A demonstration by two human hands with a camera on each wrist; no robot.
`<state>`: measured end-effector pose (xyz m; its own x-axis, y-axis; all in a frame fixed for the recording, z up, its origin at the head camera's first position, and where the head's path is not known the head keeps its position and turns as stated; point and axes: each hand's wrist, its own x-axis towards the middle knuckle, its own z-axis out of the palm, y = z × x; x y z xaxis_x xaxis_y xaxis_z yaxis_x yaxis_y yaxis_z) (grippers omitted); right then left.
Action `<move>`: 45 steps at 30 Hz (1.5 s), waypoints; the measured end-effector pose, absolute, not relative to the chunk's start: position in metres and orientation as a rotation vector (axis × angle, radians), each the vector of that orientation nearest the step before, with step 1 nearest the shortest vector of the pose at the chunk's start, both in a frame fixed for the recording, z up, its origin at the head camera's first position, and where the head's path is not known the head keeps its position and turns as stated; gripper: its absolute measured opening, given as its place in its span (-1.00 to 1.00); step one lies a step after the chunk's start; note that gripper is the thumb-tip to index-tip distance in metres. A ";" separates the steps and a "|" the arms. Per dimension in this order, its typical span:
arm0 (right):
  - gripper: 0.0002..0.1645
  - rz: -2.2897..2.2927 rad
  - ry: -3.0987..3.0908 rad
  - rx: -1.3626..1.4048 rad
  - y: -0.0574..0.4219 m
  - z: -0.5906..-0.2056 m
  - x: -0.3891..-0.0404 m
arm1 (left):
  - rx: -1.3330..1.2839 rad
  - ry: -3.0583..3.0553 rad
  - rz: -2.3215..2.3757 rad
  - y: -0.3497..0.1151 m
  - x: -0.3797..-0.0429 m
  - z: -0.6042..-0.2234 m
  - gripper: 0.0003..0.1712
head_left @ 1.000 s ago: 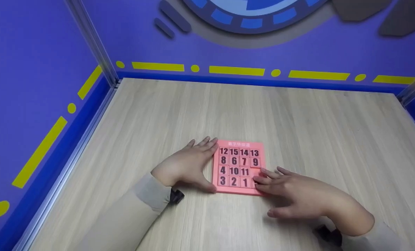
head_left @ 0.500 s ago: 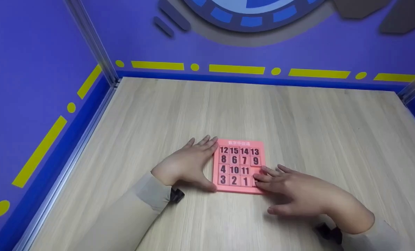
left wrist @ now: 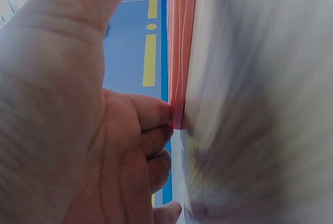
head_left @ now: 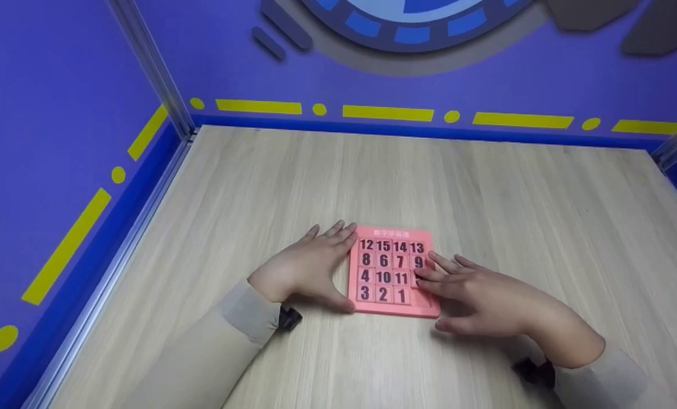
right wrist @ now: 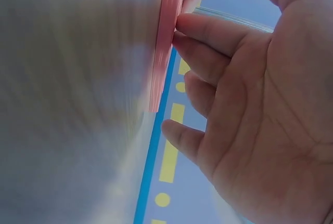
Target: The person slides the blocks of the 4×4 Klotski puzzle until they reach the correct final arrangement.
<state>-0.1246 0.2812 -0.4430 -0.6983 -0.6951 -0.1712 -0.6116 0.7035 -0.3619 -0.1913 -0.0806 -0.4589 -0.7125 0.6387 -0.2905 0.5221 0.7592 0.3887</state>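
Number slide puzzle lying flat on the counter, right between two hands! From the left: the left hand sits against the frame's left edge, fingers and thumb spread wide, touching rather than gripping. Across to the 1 tile, and there's the change: the covered tile beyond it has moved up a row, leaving the corner slot bare! By my reading, only those two neighbours can fill it now. Far right, the right hand: fingers nearly straight, tips over the covered tile, no pinch, thumb apart.

place: booth-like, venue type unclear | printed purple-blue wall panels | metal corner post | wood-grain tabletop
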 end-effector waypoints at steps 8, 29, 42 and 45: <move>-0.11 -0.400 2.627 -1.032 0.282 -0.443 -0.126 | 0.895 2.548 0.387 -0.080 -0.192 -0.457 0.73; 0.00 -0.335 2.532 -1.172 0.264 -0.442 -0.108 | 0.875 2.540 0.387 -0.081 -0.192 -0.458 0.73; -0.11 -0.357 2.516 -1.117 0.270 -0.440 -0.110 | 0.894 2.549 0.384 -0.081 -0.193 -0.460 0.74; -0.14 -0.360 2.522 -1.089 0.273 -0.438 -0.110 | 0.895 2.547 0.384 -0.081 -0.194 -0.461 0.73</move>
<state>-0.1096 0.2728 -0.4379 -0.6337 -0.7383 -0.2312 -0.6440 0.6690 -0.3710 -0.1936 -0.0807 -0.4609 -0.7089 0.6439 -0.2877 0.5304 0.7556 0.3843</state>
